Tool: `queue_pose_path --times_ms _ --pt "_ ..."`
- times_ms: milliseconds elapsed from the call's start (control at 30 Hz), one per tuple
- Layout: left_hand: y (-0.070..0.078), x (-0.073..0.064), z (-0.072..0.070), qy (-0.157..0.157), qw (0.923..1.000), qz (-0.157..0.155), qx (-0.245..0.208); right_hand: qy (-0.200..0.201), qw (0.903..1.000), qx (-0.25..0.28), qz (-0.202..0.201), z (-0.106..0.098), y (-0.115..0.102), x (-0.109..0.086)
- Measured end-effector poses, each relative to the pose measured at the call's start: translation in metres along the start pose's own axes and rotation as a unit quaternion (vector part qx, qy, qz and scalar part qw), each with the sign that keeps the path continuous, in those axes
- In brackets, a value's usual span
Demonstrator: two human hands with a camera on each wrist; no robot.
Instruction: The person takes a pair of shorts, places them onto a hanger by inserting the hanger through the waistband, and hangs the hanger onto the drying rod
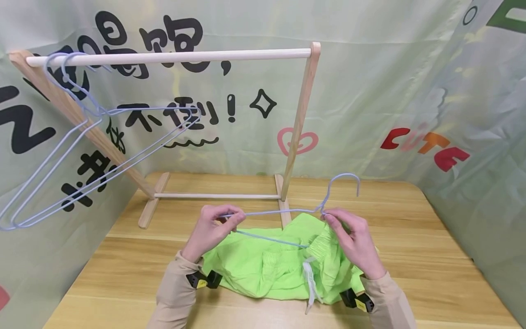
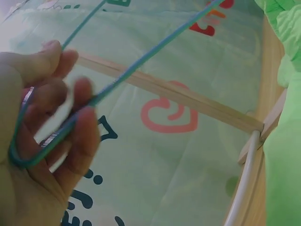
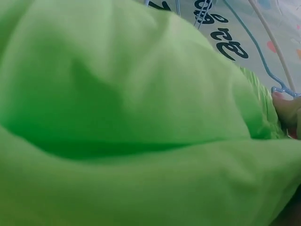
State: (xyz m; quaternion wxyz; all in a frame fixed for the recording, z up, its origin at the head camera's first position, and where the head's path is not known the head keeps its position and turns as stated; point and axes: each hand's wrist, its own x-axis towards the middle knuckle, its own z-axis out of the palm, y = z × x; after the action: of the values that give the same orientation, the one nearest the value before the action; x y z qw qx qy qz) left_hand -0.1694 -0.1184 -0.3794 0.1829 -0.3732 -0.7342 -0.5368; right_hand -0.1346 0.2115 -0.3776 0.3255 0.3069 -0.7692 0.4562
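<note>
Left hand [image 1: 213, 232] curled round 1 corner of a blue hanger [image 1: 269, 212], right hand [image 1: 356, 240] pinching it near the hook [image 1: 345, 174]; the far end is hidden inside green shorts [image 1: 242, 269] on the table [image 1: 431, 274]; easing the waistband [image 1: 322, 243] along evenly should avoid snags

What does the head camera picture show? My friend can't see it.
A person's left hand and right hand hold a blue hanger, partly hidden by green clothing with a white string, above a wooden table. Behind, more blue hangers hang at the left end of a rack.
</note>
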Motion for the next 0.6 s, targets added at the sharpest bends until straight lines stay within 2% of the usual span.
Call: queue_pose_path --times_ms 67,167,233,267,333,433,500,600 --pt "-0.001 0.001 -0.001 0.019 0.9993 -0.031 -0.009 0.013 0.9999 0.009 0.005 -0.001 0.001 0.0" --pt "-0.001 0.002 -0.003 0.038 0.9941 -0.093 -0.039 0.045 0.9982 0.028 0.029 -0.004 0.0 0.001" --pt "-0.001 0.002 -0.003 0.032 0.9893 -0.135 -0.045 0.067 0.9956 0.037 0.054 -0.006 -0.001 0.002" --pt "-0.001 0.002 -0.002 0.017 0.9879 -0.149 -0.039 0.077 0.9941 0.037 0.067 -0.007 -0.002 0.002" --pt "-0.001 0.002 0.001 -0.035 0.9853 -0.166 -0.014 0.094 0.9914 0.032 0.085 -0.008 -0.003 0.002" --pt "-0.002 0.001 0.012 -0.149 0.9743 -0.164 0.038 0.105 0.9885 0.024 0.106 -0.008 -0.004 0.002" --pt "-0.001 -0.001 0.021 -0.22 0.9607 -0.158 0.059 0.114 0.9874 0.027 0.107 -0.008 -0.004 0.002" --pt "0.0 -0.004 0.034 -0.305 0.936 -0.157 0.079 0.129 0.9861 0.038 0.098 -0.008 -0.004 0.002"
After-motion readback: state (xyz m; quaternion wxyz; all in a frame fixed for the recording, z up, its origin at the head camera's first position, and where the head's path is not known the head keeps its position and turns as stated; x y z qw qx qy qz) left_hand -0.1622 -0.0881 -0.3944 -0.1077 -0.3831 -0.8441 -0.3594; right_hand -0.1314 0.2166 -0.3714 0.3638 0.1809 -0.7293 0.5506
